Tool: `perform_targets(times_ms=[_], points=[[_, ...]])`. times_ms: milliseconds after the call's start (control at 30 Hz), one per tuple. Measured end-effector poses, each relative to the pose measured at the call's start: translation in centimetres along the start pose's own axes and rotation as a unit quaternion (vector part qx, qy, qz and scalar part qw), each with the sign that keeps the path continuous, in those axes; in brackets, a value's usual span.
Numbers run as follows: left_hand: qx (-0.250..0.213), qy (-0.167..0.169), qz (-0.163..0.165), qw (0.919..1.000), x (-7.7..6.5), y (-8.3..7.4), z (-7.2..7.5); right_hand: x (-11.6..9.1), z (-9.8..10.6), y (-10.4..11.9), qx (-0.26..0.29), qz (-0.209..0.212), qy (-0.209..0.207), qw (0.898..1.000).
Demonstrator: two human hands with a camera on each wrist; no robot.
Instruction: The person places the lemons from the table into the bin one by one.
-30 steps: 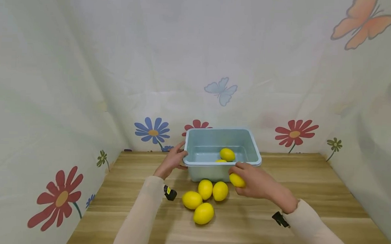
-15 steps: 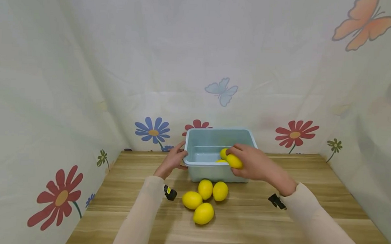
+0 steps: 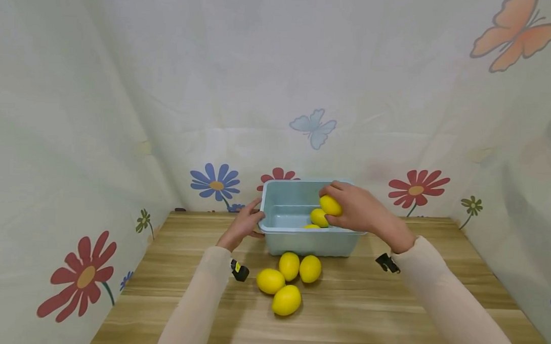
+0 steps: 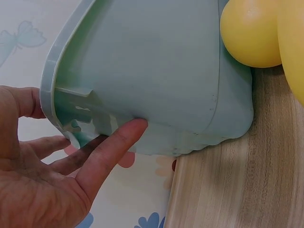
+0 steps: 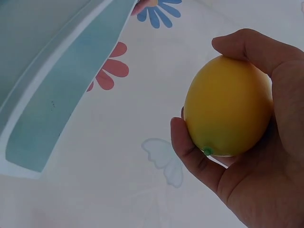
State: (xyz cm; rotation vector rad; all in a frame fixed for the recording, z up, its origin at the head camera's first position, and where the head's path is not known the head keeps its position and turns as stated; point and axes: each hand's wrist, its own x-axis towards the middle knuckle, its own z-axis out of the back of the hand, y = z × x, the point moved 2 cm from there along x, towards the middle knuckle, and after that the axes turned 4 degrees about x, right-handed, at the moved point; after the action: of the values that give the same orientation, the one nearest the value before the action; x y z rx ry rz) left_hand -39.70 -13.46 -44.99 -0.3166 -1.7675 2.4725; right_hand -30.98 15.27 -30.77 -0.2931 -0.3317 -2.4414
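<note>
Free room at left in the bin (image 3: 309,245) — lemons (image 3: 318,217) in the way mid-bin

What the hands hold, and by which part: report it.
Right hand: a lemon, gripped on opposite sides, green tip free. Left hand: the bin, at its rim's left end.

I see a pale-blue bin (image 3: 309,244) upright, two yellow lemons (image 3: 319,218) inside. A held lemon (image 3: 331,205) is at their 1 o'clock; four loose lemons (image 3: 286,300) cluster at the bin's 7.
</note>
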Motion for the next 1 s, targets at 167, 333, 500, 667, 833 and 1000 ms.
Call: perform_targets(times_ms=[167,333,500,667,833,1000], points=[[-0.001,0.002,0.001,1.0000,0.1,-0.2,0.2,1.2,0.7,-0.2,0.010,-0.016,-0.004,1.000],[0.002,0.000,0.007,1.0000,0.1,-0.3,0.3,2.3,1.2,-0.6,0.020,-0.027,-0.014,0.999],[0.004,0.001,0.008,1.0000,0.0,-0.3,0.3,3.4,1.3,-1.1,0.017,-0.039,-0.011,0.999],[0.014,0.009,0.004,0.9999,-0.1,-0.7,0.3,3.9,1.2,-1.7,0.019,-0.063,-0.010,0.998],[0.018,0.013,0.005,0.9997,-0.2,-0.8,0.2,4.0,0.9,-2.2,0.027,-0.073,-0.008,0.997],[0.024,0.010,0.007,0.9996,-0.3,-0.6,0.1,4.0,0.5,-2.6,0.029,-0.083,0.000,0.996]])
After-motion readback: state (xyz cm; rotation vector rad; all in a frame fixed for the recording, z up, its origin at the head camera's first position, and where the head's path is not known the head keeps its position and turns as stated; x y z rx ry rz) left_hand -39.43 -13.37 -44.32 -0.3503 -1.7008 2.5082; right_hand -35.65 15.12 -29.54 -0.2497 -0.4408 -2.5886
